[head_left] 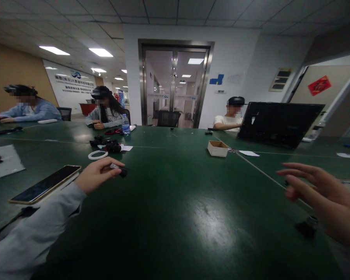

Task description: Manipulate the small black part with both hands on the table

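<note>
In the head view, the left hand (96, 173), left of centre, pinches a small piece (118, 169) between thumb and fingertips, the fingers closed down on it. The piece points away from the wrist, its long axis tilted slightly down toward the right, pale end at the fingers and dark end outward.

The right hand (317, 194), at the right edge, has its fingers parted and loosely bent, about half open, with no clear hold on anything. A 2nd piece (306, 228), black with a silvery end, lies at the lower right of the frame, below those fingertips and just beside the heel of the hand. Its long axis slants from black at lower left to silver at upper right. The right hand is much the nearer; the left is well apart, across the table (175, 194).

The box (217, 151) stands right of centre, between the 2 hands and farther off; its inside floor is hard to make out. The right wrist is cut off by the frame. A dark speck shows by the right thumb, too small to name, and whether the thumb touches it I cannot tell. The left fingers hide part of the pinched piece.
</note>
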A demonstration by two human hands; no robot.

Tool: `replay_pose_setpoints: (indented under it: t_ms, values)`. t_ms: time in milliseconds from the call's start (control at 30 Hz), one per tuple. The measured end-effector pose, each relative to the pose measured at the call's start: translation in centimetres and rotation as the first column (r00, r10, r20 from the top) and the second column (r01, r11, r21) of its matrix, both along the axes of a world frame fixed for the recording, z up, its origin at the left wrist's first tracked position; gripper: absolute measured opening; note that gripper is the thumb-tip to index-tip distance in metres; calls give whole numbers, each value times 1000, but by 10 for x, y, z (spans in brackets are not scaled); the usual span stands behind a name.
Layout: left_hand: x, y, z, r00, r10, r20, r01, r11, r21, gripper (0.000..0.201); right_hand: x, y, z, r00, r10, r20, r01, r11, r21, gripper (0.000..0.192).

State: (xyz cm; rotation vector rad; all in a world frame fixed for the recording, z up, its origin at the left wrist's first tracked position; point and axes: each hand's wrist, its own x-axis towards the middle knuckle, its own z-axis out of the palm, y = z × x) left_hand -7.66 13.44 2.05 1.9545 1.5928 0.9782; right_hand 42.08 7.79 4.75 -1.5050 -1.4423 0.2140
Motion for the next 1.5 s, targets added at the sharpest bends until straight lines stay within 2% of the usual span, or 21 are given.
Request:
replay_pose_setpoints:
  t_ms: [33,67,100,167,200,233,300,333,367,433,500,567,667,767,900,1033,1167,1500]
  values:
    - [13,11,0,999,-34,23,33,999,43,43,-20,14,6,991,133,-36,-133,991,0,49]
    - [25,23,-2,997,-68,48,63,994,91,40,-39,31,8,958,278,-73,-282,958,-52,49]
    - [38,36,-6,991,-91,98,77,987,143,38,-58,50,5,911,396,-115,-408,905,-118,48]
    - [65,64,-19,963,-124,239,78,978,194,35,-95,91,-12,804,557,-207,-594,753,-281,42]
    - [78,79,-27,940,-126,317,65,978,198,34,-113,112,-25,761,592,-265,-647,671,-361,39]
    - [91,94,-36,914,-124,386,49,979,198,32,-132,132,-40,745,584,-323,-665,615,-424,36]
    - [114,121,-54,858,-101,504,13,985,174,26,-166,166,-70,753,484,-445,-658,555,-510,35]
    - [125,132,-64,822,-73,565,-15,989,150,24,-181,180,-83,751,419,-511,-658,548,-517,36]
    - [133,142,-73,783,-38,621,-51,991,125,22,-194,190,-95,716,365,-595,-680,557,-476,36]
    - [146,156,-90,719,31,694,-110,991,70,18,-212,204,-111,579,263,-772,-719,610,-332,34]
    - [153,164,-103,687,66,724,-121,992,25,16,-222,210,-119,438,204,-875,-724,658,-209,30]
    - [157,166,-112,668,60,742,-100,995,9,18,-224,212,-123,371,205,-906,-720,679,-141,22]
    - [164,167,-115,623,39,781,-49,999,-11,20,-219,212,-126,345,252,-904,-709,701,-75,14]
    - [174,169,-115,572,60,818,15,996,-84,23,-211,211,-128,328,261,-908,-678,735,-33,6]
    - [178,171,-117,543,48,839,101,987,-122,31,-202,210,-127,318,259,-912,-679,733,-29,7]
    - [170,174,-123,556,18,831,98,991,-87,40,-200,209,-126,317,244,-917,-686,726,-45,11]
    - [165,174,-125,586,8,811,70,996,-61,38,-200,210,-127,308,244,-920,-700,712,-46,10]
    - [166,165,-114,594,74,801,38,992,-120,36,-199,210,-129,294,259,-920,-719,694,-35,16]
